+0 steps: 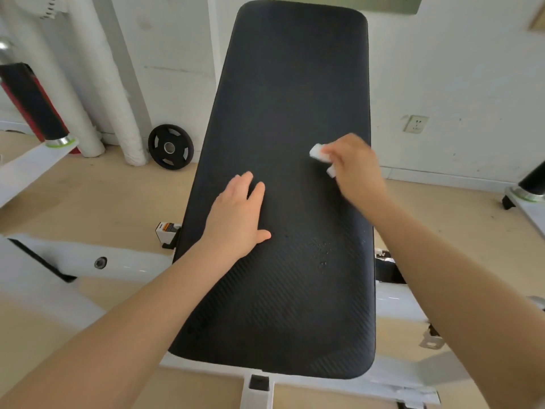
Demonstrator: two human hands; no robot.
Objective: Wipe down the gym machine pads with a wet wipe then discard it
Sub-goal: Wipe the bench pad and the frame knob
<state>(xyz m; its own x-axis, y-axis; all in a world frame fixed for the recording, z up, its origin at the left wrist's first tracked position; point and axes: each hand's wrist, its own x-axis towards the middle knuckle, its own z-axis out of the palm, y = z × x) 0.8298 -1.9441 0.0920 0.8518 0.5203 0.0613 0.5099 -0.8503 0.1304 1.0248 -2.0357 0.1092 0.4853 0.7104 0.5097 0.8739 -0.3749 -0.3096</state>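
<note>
A long black ribbed pad point(283, 98) of a white-framed gym machine fills the middle of the view, sloping up and away from me. My right hand point(354, 169) presses a folded white wet wipe point(318, 152) onto the pad near its right edge, about halfway up. My left hand point(239, 214) lies flat on the pad's left side, fingers together, holding nothing. Small wet droplets point(323, 249) glisten on the pad below my right hand.
The machine's white frame point(88, 258) runs left and right under the pad. A black weight plate point(170, 147) leans on the wall behind. White padded pipes point(88, 84) and a black-and-red roller point(32, 104) stand at left. A small box point(166, 230) sits on the wooden floor.
</note>
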